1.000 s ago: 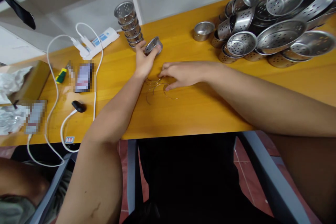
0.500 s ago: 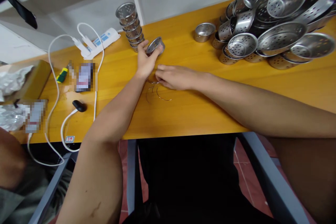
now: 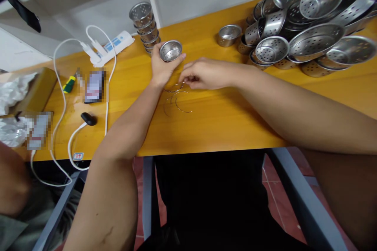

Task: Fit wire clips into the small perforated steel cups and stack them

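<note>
My left hand (image 3: 161, 64) grips a small perforated metal cup (image 3: 171, 51) by its sides, its open mouth tilted toward me. Just right of it, my right hand (image 3: 200, 73) has its fingers pinched on a thin wire ring (image 3: 174, 89), partly hidden behind the fingertips. More thin curved wires (image 3: 184, 111) lie on the table below that hand. Behind my left hand rises a stack of similar perforated cups (image 3: 141, 15), and a single cup (image 3: 229, 36) stands apart at the back.
Many perforated metal cups (image 3: 271, 50) are piled at the right. A white power strip (image 3: 113, 49), cables, a phone (image 3: 94, 86), a green and yellow tool (image 3: 69, 85) and a black object (image 3: 88, 119) are at the left. A person's arm (image 3: 11, 180) shows at lower left.
The cup in my left hand has turned so its inside faces me. My right hand has risen slightly and moved right, lifting away from the wires on the table.
</note>
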The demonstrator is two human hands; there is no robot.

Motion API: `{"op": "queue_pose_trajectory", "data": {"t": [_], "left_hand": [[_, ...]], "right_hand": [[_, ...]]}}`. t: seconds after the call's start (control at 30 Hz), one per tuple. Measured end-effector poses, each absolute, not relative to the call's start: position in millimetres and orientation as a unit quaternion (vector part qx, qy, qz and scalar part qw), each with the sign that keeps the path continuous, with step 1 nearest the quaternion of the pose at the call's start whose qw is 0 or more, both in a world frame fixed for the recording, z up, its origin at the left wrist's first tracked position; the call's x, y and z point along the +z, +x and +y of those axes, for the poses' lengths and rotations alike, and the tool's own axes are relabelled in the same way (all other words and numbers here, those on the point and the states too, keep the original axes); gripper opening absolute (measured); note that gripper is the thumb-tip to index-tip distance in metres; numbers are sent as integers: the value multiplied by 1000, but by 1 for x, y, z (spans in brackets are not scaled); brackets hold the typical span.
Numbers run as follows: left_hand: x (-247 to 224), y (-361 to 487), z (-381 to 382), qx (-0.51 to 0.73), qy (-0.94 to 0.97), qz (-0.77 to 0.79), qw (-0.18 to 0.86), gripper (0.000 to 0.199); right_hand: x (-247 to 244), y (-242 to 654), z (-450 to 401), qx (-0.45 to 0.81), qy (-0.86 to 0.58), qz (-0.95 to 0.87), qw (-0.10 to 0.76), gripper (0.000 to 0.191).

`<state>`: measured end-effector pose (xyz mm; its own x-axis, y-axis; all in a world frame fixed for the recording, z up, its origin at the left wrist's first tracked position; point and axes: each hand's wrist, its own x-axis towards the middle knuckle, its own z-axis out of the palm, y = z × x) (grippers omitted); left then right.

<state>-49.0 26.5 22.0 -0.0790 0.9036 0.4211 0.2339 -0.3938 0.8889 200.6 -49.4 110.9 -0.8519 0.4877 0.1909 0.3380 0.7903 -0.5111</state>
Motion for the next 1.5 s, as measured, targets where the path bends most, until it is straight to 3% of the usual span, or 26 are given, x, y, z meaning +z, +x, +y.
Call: {"op": "queue_pose_trajectory", "data": {"t": [0.1, 0.27, 0.37, 0.43, 0.67, 0.87, 1.33, 1.5], "left_hand": [[19, -50, 30, 561, 614, 467, 300, 100], [20, -48, 29, 558, 628, 449, 304, 105], [27, -43, 23, 548, 628, 455, 313, 104], [29, -40, 20, 541, 634, 451, 319, 105], [1, -41, 39, 517, 722, 387, 248, 101], [-21, -39, 51, 502, 770, 332, 214, 95], [-25, -35, 51, 496, 794, 292, 195, 107], [-23, -33, 44, 474, 805, 288, 209, 117]], "right_hand": [[118, 207, -48, 263, -221, -920, 188, 13], [121, 212, -44, 429, -262, -814, 292, 49], [110, 212, -30, 397, -330, -763, 389, 73], [104, 213, -19, 364, -365, -747, 419, 78], [108, 213, -17, 315, -414, -720, 460, 52], [104, 210, -24, 276, -404, -749, 447, 57], [89, 206, -20, 142, -427, -782, 431, 19], [89, 205, -26, 150, -430, -776, 437, 17]]}}
